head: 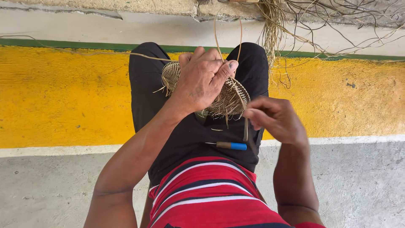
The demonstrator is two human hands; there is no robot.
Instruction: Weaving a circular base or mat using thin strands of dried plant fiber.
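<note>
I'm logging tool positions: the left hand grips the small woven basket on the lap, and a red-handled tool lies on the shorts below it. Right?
Not quite: the head view shows the tool's handle is blue, not red. The left hand does grip the woven basket on the lap, above the tool.

- Woven disc [230, 98]: dry, matt straw-like fibre, ribbed.
- Tool [227, 145]: thin metal shaft, glossy blue plastic handle.
- Shorts [145, 97]: matt black cloth.
- Floor [55, 185]: rough grey concrete.
</note>
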